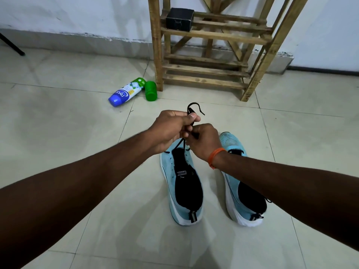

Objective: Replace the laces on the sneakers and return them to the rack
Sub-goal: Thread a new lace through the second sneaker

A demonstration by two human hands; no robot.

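Observation:
Two light blue sneakers with black insides stand side by side on the tiled floor, heels toward me: the left sneaker (181,189) and the right sneaker (240,193). Above the left sneaker's toe, my left hand (171,128) and my right hand (204,140) both pinch a black lace (192,108). The lace runs down from my hands into the left sneaker's front eyelets, and its free end loops up above my left thumb. My right forearm crosses over the right sneaker.
A wooden rack (211,47) stands against the white wall just beyond the sneakers, with a small black box (179,19) on an upper shelf. A blue-capped spray bottle (126,92) and a green cap (151,91) lie on the floor by the rack's left leg.

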